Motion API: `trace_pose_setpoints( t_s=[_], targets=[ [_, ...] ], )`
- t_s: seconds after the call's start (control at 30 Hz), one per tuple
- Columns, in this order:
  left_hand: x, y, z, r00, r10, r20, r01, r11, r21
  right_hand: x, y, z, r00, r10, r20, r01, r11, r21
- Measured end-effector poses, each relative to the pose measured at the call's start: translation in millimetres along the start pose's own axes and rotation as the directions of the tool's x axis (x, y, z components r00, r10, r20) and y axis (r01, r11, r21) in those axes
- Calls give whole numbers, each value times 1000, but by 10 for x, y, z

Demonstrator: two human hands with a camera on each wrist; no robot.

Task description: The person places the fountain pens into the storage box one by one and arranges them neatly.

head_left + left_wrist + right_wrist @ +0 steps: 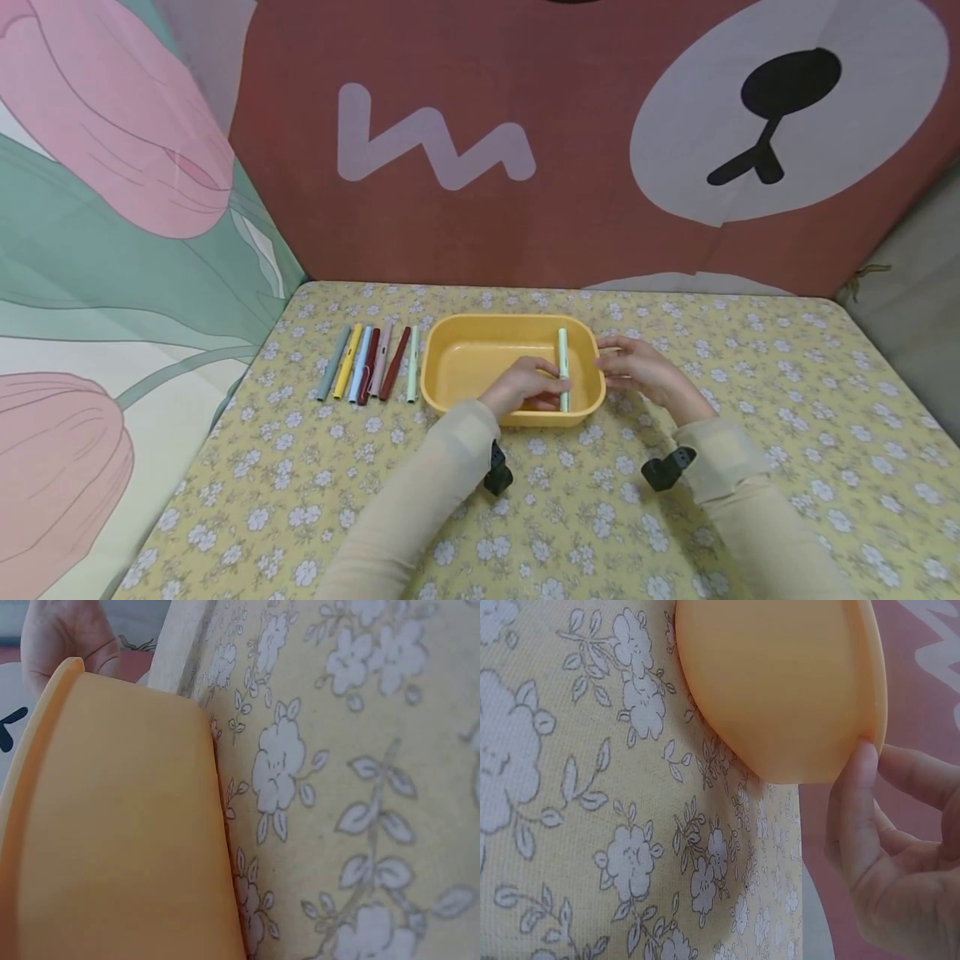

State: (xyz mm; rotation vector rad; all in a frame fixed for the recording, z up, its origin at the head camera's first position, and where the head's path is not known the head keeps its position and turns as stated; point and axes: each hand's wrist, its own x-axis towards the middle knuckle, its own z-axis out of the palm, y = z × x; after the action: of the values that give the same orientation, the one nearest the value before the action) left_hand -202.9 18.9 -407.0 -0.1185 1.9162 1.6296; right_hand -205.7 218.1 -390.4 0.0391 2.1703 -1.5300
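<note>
A yellow plastic tub point(457, 354) with rounded corners stands on the table; its outer wall point(120, 810) fills much of the left wrist view. My left hand point(525, 385) reaches over the near rim and holds a mint-green pen point(563, 354) by its lower part, at the tub's right end. The thumb's grip is hidden in the head view, and the left wrist view does not show this hand. At the tub's right end, my right hand point(641, 368) pinches the rim point(877, 690), thumb and forefinger meeting there in the right wrist view.
Left of the tub lies a row of pens: grey-green point(333, 362), yellow point(348, 361), light blue point(361, 364), dark red point(369, 367), mauve point(381, 360), red point(395, 363) and mint point(413, 364). A floral cloth point(300, 500) covers the table. Printed fabric point(450, 233) hangs behind.
</note>
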Motion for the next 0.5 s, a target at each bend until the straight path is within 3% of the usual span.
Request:
trace_pose_setpoints(
  t_s=[0.5],
  targets=[
    [18,7,75,998,-26,-56,29,999,37,-35,-29,-7,1000,1,14,-1,1000,13]
  ],
)
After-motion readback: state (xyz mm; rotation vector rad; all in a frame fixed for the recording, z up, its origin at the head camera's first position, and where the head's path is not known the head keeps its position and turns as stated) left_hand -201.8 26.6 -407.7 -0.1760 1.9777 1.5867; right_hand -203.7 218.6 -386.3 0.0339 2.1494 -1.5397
